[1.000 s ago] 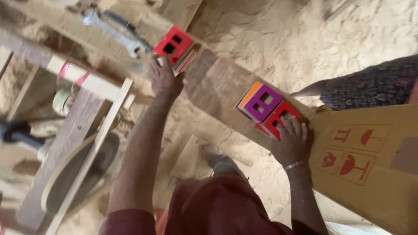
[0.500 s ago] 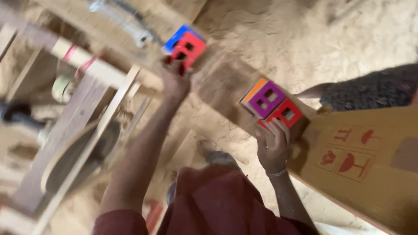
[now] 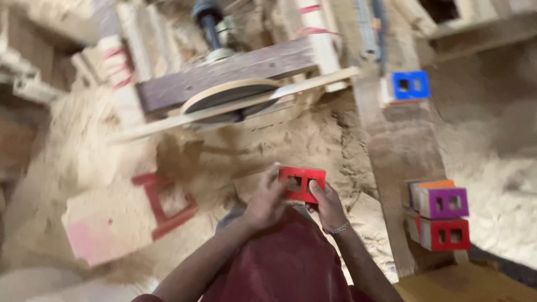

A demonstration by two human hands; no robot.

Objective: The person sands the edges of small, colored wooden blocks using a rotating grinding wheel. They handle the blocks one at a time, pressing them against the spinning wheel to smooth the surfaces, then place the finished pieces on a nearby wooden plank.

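While sawdust lies thick over the floor, a person in a dark red shirt holds a small painted block in both hands.

Floor: pale sawdust [image 3: 492, 168] covers nearly all the ground in view, heaped against the woodwork.
Saw bench: a rough wooden frame [image 3: 224, 78] crosses the top of the view, with a round saw blade [image 3: 235, 95] set flat in it and partly hidden by a pale strip of wood.
Plank: a long brown board [image 3: 403, 151] runs from the bench down toward the person's right side, dusted with sawdust.
Pale box: a blurred light-coloured block with a red square frame [image 3: 162, 204] on it lies on the left, well apart from the hands.
Stack on plank: a purple block [image 3: 447, 202] sits on a red block [image 3: 444, 235], with an orange edge showing behind the purple one; both have square holes.
Blue block: a blue block [image 3: 410, 85] with two square holes rests higher up the plank, well apart from the stack.
Held block: a red block with two holes [image 3: 302, 183] is in front of the person's chest, above the sawdust.
Left hand: the left hand [image 3: 265, 201] is clamped on the block's left end, fingers curled over it.
Right hand: the right hand [image 3: 327, 206], a metal bracelet at its wrist, grips the block's lower right edge, thumb pressed to its face.
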